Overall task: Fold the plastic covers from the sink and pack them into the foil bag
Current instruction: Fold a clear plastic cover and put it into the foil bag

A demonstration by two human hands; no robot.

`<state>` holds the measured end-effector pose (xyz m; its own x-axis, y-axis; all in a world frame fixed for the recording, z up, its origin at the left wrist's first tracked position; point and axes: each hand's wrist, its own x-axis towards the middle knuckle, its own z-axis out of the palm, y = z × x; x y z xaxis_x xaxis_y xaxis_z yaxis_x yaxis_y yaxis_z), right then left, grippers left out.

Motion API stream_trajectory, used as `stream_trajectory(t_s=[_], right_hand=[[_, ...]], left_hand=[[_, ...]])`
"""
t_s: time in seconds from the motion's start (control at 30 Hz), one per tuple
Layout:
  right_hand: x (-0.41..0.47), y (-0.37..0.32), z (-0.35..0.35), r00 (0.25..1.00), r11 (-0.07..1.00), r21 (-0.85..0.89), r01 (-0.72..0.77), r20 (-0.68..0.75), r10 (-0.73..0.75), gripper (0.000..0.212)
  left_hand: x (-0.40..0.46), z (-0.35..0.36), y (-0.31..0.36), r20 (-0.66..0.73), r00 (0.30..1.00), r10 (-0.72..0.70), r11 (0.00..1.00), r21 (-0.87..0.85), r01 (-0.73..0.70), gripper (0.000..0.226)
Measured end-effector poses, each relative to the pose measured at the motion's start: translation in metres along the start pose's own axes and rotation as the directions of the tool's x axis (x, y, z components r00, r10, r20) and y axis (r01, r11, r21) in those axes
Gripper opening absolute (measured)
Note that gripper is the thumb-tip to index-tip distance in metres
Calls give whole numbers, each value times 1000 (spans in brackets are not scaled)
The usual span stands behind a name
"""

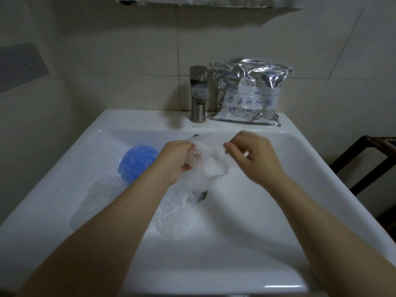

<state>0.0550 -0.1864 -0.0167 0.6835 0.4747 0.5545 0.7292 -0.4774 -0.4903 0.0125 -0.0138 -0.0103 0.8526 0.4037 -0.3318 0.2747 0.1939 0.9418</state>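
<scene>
White ceramic sink (267, 243) fills the view, set against a wall of pale tiles (128, 67), dim light all round. A brushed metal tap (198, 94) stands at the back rim, and just right of it the silver foil bag (249, 93) leans upright against the tiles, its base on the sink's back ledge, printed label facing out. A dark wooden frame (364, 159) shows past the sink's right edge.

Over the basin, both hands work 1 clear plastic cover (211, 166). The left hand (177, 158) has its fingers curled round a bunch of the film; the right hand (255, 155) pinches the other side with thumb and forefinger. The hands sit slightly apart, the film stretched and sagging between them, blurred.

Down in the basin, a blue cover (137, 162) lies crumpled at the left, partly behind the left wrist. More clear covers (100, 196) lie along the left slope, and another clear heap (175, 213) spreads near the drain (202, 195), which is partly hidden beneath it. How many clear ones, I cannot tell.

The right half of the basin floor is bare white, and the front rim is open too.
</scene>
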Motion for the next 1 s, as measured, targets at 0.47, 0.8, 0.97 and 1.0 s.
stream_trajectory(t_s=[0.47,0.8,0.97,1.0], right_hand=[[-4,9,10,849,829,-548,111,486,208,36],[-7,1,6,908,851,-467,239,419,-26,34],[-3,9,-10,899,867,-465,177,435,50,27],[-3,11,-13,870,854,-490,175,482,99,27]], left_hand=[[-6,5,-4,157,868,471,761,424,-490,33],[3,-4,-22,555,777,298,280,727,-627,13],[16,-17,-19,485,852,199,-28,872,-490,22],[18,-19,-16,446,861,243,-80,894,-441,23]])
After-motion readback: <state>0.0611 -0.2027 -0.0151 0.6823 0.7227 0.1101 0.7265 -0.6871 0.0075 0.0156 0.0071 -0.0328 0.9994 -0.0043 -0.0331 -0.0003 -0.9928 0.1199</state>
